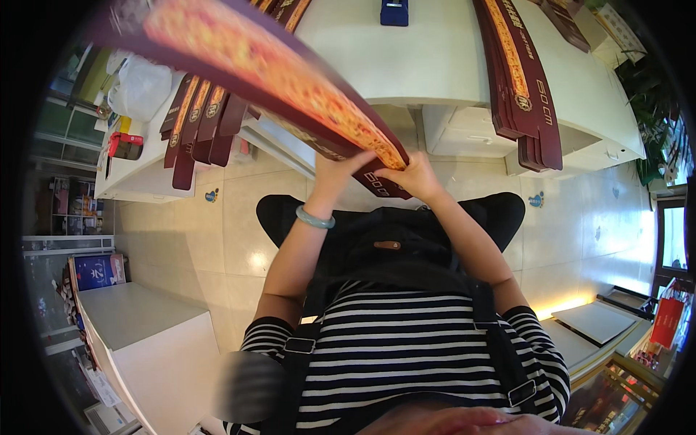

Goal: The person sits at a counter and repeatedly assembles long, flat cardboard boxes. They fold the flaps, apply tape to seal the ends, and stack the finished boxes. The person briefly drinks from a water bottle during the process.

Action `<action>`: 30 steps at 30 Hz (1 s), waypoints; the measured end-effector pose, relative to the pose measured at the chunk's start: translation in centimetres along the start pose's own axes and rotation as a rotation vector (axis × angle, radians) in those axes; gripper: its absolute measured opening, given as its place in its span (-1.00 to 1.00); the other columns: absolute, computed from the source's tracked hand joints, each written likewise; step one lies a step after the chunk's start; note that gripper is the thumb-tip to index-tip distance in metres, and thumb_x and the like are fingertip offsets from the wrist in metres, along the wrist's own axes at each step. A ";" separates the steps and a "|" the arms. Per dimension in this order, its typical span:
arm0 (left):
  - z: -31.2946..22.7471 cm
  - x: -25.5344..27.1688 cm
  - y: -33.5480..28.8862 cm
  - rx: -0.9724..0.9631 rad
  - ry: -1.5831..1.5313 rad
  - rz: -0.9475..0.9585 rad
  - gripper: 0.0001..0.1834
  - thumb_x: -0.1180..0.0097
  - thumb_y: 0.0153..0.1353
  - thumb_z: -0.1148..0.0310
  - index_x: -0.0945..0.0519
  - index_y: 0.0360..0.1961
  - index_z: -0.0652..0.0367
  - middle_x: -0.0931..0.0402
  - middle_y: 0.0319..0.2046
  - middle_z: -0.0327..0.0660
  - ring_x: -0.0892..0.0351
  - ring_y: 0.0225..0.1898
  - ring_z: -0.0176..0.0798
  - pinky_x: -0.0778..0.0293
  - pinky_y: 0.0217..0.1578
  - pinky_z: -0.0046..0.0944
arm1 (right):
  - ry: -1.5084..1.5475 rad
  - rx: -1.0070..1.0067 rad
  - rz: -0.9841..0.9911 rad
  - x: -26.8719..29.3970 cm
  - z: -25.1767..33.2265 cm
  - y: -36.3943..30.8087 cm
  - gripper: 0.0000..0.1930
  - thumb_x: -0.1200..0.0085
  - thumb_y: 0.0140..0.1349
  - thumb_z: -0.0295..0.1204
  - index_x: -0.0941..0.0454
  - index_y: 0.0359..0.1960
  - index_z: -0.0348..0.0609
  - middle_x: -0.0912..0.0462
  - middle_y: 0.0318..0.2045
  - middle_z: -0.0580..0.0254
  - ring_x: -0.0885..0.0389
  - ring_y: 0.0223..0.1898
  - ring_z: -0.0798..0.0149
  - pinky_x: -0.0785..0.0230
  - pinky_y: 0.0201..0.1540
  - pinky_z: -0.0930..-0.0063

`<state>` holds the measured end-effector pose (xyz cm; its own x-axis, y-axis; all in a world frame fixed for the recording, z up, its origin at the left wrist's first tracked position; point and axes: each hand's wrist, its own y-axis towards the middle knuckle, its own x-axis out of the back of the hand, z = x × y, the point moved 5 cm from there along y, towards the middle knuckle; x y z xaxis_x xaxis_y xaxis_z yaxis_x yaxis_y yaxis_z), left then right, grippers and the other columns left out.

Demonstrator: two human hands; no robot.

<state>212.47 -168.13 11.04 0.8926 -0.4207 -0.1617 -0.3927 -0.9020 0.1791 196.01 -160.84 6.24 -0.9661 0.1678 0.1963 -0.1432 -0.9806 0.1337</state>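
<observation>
A long, narrow maroon cardboard carton [290, 87] with a picture of orange-red food printed along it slants from my lap up to the upper left. Its far end is blurred. Both hands grip the near end. My left hand [338, 174] is closed on the left edge, with the fingers partly hidden by the carton. My right hand [415, 176] pinches the right edge near the end corner, its thumb on the printed face. A pale green bangle [315, 217] circles my left wrist.
Ahead stands a white table [384, 61] with a small blue device [394, 12]. Similar flat cartons lie stacked, overhanging the table, on the right [522, 109] and left [206, 119]. A white plastic bag [141, 87] sits far left. A white cabinet [156, 355] stands near left.
</observation>
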 end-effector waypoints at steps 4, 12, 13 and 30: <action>-8.3 3.8 3.1 -0.248 -0.097 -0.086 -0.49 -0.43 0.03 0.63 -0.57 0.05 0.28 -0.63 -0.05 -0.21 -0.64 -0.06 -0.21 -0.53 0.08 -0.21 | -0.288 -0.109 -0.022 1.0 -9.3 -1.6 -0.61 -0.46 0.04 -0.20 -0.74 -0.14 -0.13 -0.77 -0.32 0.04 -0.75 -0.36 0.11 -0.55 -0.22 0.31; -9.3 3.1 2.4 -0.301 -0.292 0.125 -0.50 -0.45 0.09 0.49 -0.53 0.06 0.24 -0.62 -0.10 -0.17 -0.64 -0.07 -0.20 -0.59 -0.02 -0.18 | -0.276 0.041 -0.025 -0.2 -2.8 -2.1 -0.39 -0.45 0.06 -0.23 -0.56 0.15 -0.18 -0.75 -0.19 0.00 -0.75 -0.19 0.00 -0.58 -0.10 0.22; -8.0 1.8 1.8 -0.270 -0.238 0.115 -0.49 -0.50 0.05 0.49 -0.54 0.03 0.22 -0.62 -0.16 -0.23 -0.61 -0.12 -0.30 -0.57 -0.06 -0.26 | -0.236 0.099 -0.048 -0.4 -0.4 -1.6 -0.36 -0.43 0.08 -0.25 -0.51 0.20 -0.19 -0.73 -0.13 -0.02 -0.74 -0.15 -0.01 -0.57 -0.07 0.20; -11.7 -5.5 -4.4 -0.679 0.375 0.248 0.09 -0.59 -0.03 0.14 -0.17 0.45 0.11 -0.21 0.30 0.05 -0.39 0.28 -0.01 -0.44 0.16 -0.06 | 0.050 0.865 0.023 3.7 15.4 -3.1 -0.01 -0.30 0.21 0.10 -0.03 0.56 0.04 -0.23 0.39 -0.24 -0.32 0.34 -0.22 -0.21 0.34 -0.01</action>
<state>211.86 -160.69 22.53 0.8591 -0.4322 0.2740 -0.4767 -0.4812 0.7356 196.16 -155.58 21.54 -0.9780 0.1237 0.1677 0.0708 -0.5593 0.8259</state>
